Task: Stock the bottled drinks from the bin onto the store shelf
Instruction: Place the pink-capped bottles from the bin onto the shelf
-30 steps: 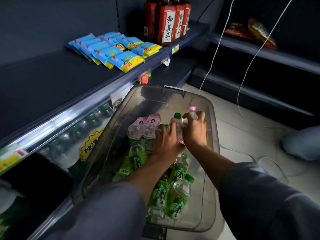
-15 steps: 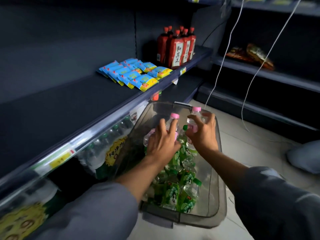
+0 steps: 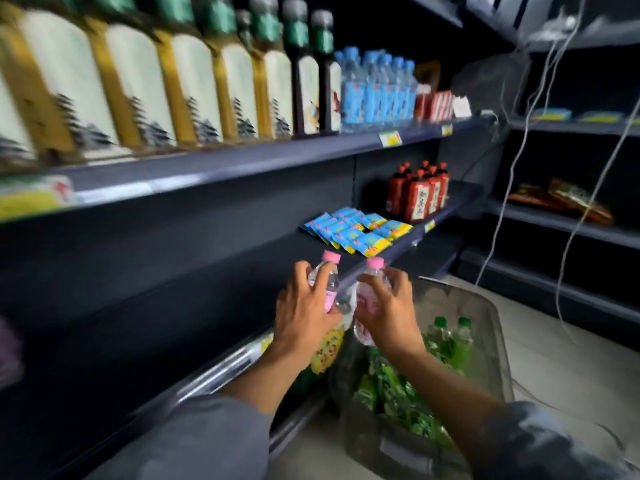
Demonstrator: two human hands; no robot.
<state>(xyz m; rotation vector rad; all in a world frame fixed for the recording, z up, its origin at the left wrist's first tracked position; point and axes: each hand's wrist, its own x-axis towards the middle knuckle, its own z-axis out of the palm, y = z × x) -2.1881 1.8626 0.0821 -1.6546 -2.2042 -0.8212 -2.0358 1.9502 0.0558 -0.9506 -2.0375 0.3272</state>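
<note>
Holding one pink-capped bottle apiece, both hands hover in front of the middle shelf [image 3: 194,306], above the near-left corner of the clear bin [image 3: 491,327]. The left hand [image 3: 304,317] has its fingers curled round the body of the left bottle [image 3: 327,278], so the grip pinches that bottle at its waist; the pink cap and neck stand clear above the fingers, and the bottle leans slightly to the right. The right hand [image 3: 388,313] wraps the right bottle [image 3: 369,292] from the right side, fingers bent over its shoulder and thumb side towards the label; its cap also rises free above the grip, while the base shows below the palm. The two bottles sit just beside each other, nearly touching at the lower parts.

Below the hands, the bin holds a heap of green-labelled bottles [image 3: 394,386], with two upright green caps near its far right wall. On the middle shelf, towards its far end, lie blue and yellow packets [image 3: 356,230], and beyond them stand red bottles [image 3: 417,194]. The upper shelf [image 3: 242,161] carries a blurred row of tall dark bottles with pale labels [image 3: 194,81] and, further along, a cluster of blue-labelled water bottles [image 3: 377,90]. White cables [image 3: 505,188] hang at the right.
</note>
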